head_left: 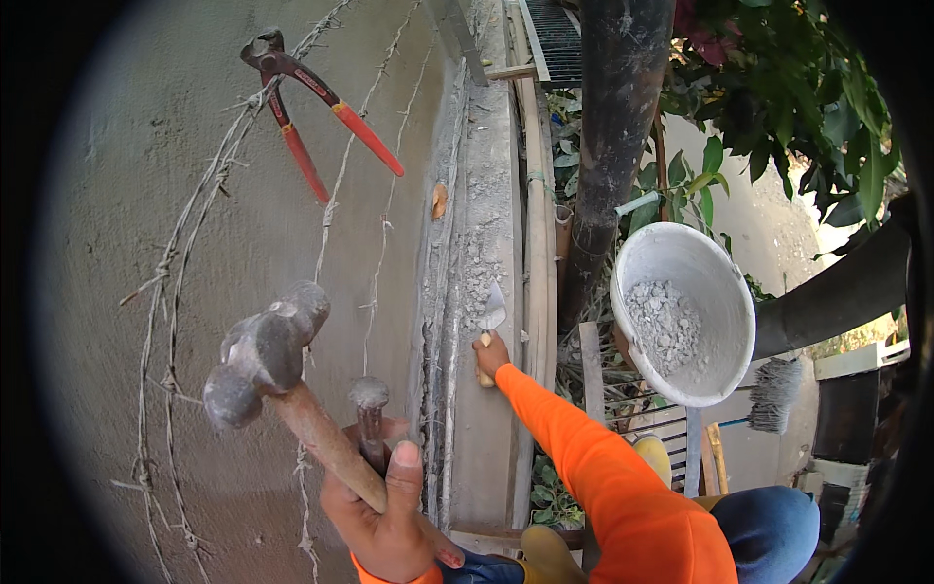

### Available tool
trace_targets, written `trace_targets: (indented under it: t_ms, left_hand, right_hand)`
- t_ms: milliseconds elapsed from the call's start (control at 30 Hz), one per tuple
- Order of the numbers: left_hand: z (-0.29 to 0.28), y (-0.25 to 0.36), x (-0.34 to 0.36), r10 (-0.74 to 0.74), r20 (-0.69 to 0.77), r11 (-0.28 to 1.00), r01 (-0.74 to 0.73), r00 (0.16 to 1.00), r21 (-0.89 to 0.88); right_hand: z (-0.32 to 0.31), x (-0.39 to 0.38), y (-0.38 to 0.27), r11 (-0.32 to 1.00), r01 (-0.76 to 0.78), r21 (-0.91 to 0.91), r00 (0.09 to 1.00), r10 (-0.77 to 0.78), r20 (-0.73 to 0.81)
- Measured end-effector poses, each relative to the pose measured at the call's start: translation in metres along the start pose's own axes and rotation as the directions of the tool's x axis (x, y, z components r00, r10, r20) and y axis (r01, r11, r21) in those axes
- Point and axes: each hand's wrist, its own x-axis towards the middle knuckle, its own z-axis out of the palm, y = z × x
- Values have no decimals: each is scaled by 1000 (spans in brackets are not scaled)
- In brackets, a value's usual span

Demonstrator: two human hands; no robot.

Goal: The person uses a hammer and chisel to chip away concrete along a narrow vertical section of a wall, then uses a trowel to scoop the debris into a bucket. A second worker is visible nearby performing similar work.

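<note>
At the lower middle, my left hand (379, 506) grips a wooden-handled hammer (268, 355) and a metal chisel (372, 419) together, the hammer head near the wall. My right hand (491, 355), at the end of an orange sleeve, is closed round the wooden handle of a pointed trowel (494, 307). The trowel blade rests among grey rubble (479, 273) on a narrow concrete ledge (482, 467). Left of the ledge, barbed wires (161, 399) run along the rough grey wall (117, 243), with red-handled pincers (365, 131) hanging on them near the top.
A white bucket (715, 331) holding rubble stands right of the ledge, near dark posts (618, 136) and leafy plants (808, 107). A broom head (773, 394) lies below it. A metal grating (550, 39) is at the top. My yellow boots (550, 555) show beneath me.
</note>
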Motion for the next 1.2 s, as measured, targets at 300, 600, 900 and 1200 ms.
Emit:
trace_targets:
  t_ms: [300, 600, 900, 1200]
  left_hand:
    - [-7, 5, -4, -56, 47, 998, 57, 997, -8]
    - [-10, 0, 3, -39, 98, 999, 39, 994, 7]
    - [3, -1, 8, 35, 136, 998, -42, 990, 43]
    - [12, -3, 12, 45, 175, 997, -55, 984, 52]
  right_hand:
    - [-1, 22, -10, 1000, -9, -24, 998, 11, 68]
    - [-21, 22, -49, 990, -101, 103, 976, 79, 203]
    - [-30, -3, -67, 994, -85, 67, 975, 70, 209]
    - [-45, -77, -136, 969, -167, 183, 958, 116, 262]
